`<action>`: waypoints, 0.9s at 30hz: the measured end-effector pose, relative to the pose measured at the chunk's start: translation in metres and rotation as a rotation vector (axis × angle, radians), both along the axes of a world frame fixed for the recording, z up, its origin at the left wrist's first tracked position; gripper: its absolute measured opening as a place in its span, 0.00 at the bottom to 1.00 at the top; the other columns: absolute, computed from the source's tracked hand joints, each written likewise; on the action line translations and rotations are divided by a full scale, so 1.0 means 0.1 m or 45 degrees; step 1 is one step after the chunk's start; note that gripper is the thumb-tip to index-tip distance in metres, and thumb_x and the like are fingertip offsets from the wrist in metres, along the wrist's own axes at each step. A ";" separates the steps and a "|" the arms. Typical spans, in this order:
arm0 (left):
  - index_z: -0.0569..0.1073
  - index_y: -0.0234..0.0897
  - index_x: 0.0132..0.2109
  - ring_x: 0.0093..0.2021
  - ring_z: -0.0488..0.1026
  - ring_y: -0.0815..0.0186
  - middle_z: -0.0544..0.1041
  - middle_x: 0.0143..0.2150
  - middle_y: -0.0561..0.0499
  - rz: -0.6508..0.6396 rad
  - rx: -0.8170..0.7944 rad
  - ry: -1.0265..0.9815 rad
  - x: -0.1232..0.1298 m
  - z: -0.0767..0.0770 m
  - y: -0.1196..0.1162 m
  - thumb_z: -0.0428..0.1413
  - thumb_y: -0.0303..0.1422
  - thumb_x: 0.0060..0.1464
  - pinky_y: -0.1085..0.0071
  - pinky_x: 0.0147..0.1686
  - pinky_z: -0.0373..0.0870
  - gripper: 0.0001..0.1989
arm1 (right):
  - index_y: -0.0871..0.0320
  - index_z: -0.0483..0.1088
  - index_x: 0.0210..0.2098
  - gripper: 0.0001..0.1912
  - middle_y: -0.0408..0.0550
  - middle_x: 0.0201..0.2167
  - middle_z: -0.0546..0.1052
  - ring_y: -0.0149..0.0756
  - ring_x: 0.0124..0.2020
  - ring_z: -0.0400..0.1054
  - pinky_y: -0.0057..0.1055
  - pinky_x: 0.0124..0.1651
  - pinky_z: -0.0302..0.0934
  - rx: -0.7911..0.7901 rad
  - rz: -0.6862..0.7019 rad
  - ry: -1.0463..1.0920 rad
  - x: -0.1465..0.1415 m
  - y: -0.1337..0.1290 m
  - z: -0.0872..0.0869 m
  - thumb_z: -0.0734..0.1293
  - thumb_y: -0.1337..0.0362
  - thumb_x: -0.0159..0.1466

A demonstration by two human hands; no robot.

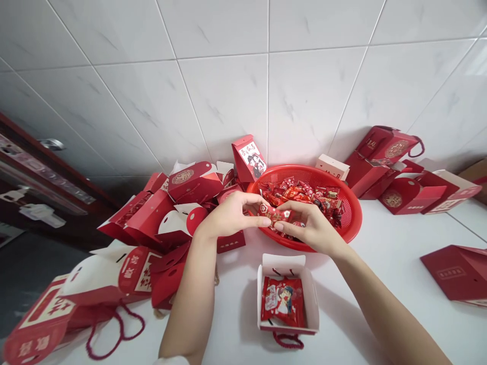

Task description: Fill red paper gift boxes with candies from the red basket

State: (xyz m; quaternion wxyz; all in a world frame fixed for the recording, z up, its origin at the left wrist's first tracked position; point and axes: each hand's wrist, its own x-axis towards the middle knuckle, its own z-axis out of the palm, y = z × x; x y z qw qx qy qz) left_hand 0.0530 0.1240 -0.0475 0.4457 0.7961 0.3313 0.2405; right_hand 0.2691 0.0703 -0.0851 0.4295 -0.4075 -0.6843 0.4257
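Between my two hands is a small red wrapped candy (272, 215) with pale flower prints, above the near rim of a red plastic basket (352, 215). My left hand (232, 215) pinches its left end between thumb and fingers. Its right end is pinched by my right hand (310, 225). Many red candy packets (300, 195) fill the basket. Below my hands stands an open gift box (311, 304), white inside, with a dark red cord at its front. Inside the box lies a red packet (282, 301) printed with a cartoon couple.
Red gift boxes (148, 218) crowd the left side, some with cord handles. More boxes (395, 147) are stacked at the back right, and one box (456, 271) lies at the right edge. A tiled wall (228, 101) rises behind the white table (353, 284).
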 end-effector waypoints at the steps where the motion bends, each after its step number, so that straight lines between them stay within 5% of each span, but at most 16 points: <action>1: 0.81 0.36 0.39 0.37 0.79 0.64 0.83 0.36 0.50 0.027 -0.011 -0.063 0.03 -0.01 0.00 0.67 0.36 0.51 0.70 0.40 0.75 0.11 | 0.58 0.75 0.42 0.16 0.47 0.33 0.80 0.37 0.33 0.73 0.33 0.36 0.67 -0.058 -0.002 0.089 0.00 0.00 0.00 0.74 0.54 0.61; 5: 0.80 0.34 0.38 0.37 0.79 0.63 0.83 0.37 0.48 0.113 -0.108 -0.270 0.13 -0.04 0.00 0.70 0.38 0.47 0.69 0.40 0.76 0.14 | 0.58 0.74 0.31 0.18 0.46 0.28 0.80 0.36 0.30 0.74 0.33 0.36 0.70 -0.203 0.022 0.279 0.04 0.03 0.05 0.78 0.50 0.56; 12: 0.81 0.33 0.41 0.34 0.81 0.63 0.84 0.34 0.47 0.075 -0.286 -0.322 0.12 -0.03 0.00 0.72 0.37 0.44 0.68 0.37 0.78 0.17 | 0.59 0.74 0.22 0.20 0.46 0.21 0.79 0.33 0.23 0.72 0.31 0.31 0.69 -0.199 0.109 0.172 0.20 0.02 0.13 0.77 0.50 0.57; 23: 0.79 0.34 0.39 0.33 0.81 0.63 0.83 0.33 0.48 -0.065 -0.195 -0.254 0.03 0.04 -0.11 0.72 0.34 0.44 0.68 0.36 0.79 0.16 | 0.58 0.72 0.26 0.18 0.44 0.22 0.75 0.30 0.24 0.66 0.29 0.27 0.63 -0.135 0.242 0.097 0.26 -0.06 0.19 0.73 0.52 0.63; 27: 0.79 0.36 0.40 0.37 0.82 0.63 0.84 0.37 0.48 -0.306 -0.255 -0.039 -0.05 0.11 -0.16 0.70 0.31 0.46 0.69 0.39 0.78 0.13 | 0.57 0.74 0.31 0.12 0.44 0.25 0.76 0.32 0.25 0.69 0.29 0.28 0.63 -0.079 0.135 0.109 0.30 -0.16 0.29 0.76 0.56 0.60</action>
